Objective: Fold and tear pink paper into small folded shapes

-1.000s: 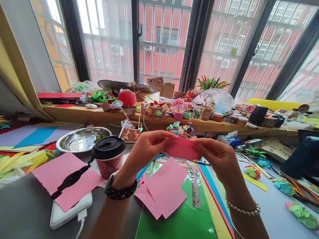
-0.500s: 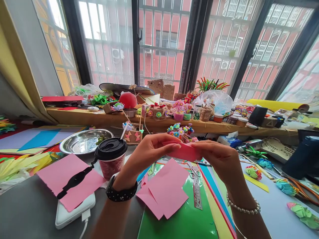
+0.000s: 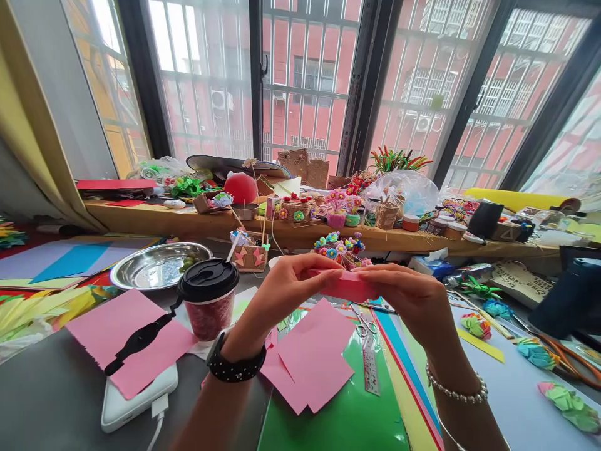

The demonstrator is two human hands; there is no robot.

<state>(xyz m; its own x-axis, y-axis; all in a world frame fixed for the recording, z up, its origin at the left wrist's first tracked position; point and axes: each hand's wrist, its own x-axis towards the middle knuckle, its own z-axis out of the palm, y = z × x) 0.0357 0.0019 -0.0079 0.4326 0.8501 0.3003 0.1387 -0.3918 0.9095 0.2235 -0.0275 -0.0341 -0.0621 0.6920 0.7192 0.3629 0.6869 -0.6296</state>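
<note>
A folded piece of pink paper (image 3: pixel 350 289) is held up above the table between both hands. My left hand (image 3: pixel 300 282) pinches its left end between thumb and fingers. On the right end, the fingers of my right hand (image 3: pixel 408 293) are closed over the paper; part of that grip is hidden. Below the hands, overlapping pink paper sheets (image 3: pixel 314 357) lie on a shiny green sheet (image 3: pixel 338 419). Scissors (image 3: pixel 365 322) and a small ruler (image 3: pixel 370 369) rest beside them on the right.
Left of the hands stand a lidded cup (image 3: pixel 210 307), a steel bowl (image 3: pixel 141 269) with green fruit, and a white power bank (image 3: pixel 136 401) under another pink sheet (image 3: pixel 131 326). Crumpled paper pieces (image 3: pixel 538 352) lie at right. Crafts crowd the wooden ledge (image 3: pixel 141 219).
My left wrist has shifted slightly right and the pink paper's visible part looks narrower and flatter. Both hands keep hold of it.
</note>
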